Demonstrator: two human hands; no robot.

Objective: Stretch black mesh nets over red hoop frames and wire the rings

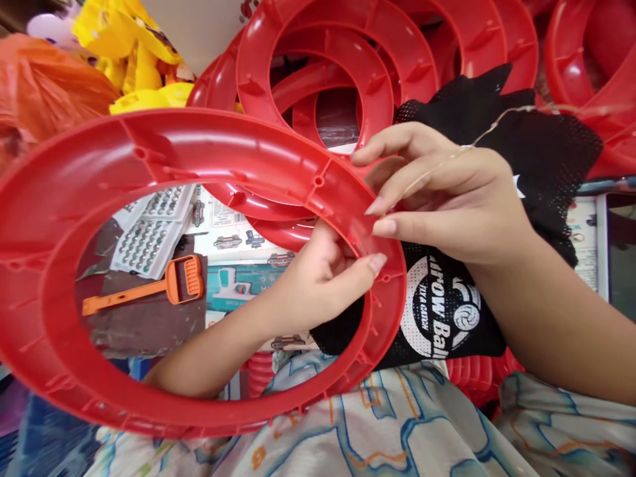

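Observation:
A large red plastic ring [163, 149] fills the left and middle of the head view, held up over my lap. My left hand [322, 278] reaches through the ring's opening and grips its right inner rim, thumb pressed on the edge. My right hand [447, 199] lies over the same part of the rim, fingers pinched on a thin pale string [491, 126] that runs up to the right. A black mesh net [501, 132] with a white round printed label [442, 311] hangs beneath my right hand and behind the rim.
More red rings [348, 59] are stacked behind, others at the top right [591, 73]. Yellow plastic toys [134, 59] and an orange bag [44, 86] lie at the top left. Through the ring show button-cell cards [149, 238], an orange tool [173, 281] and printed boxes. My patterned clothing [397, 430] is below.

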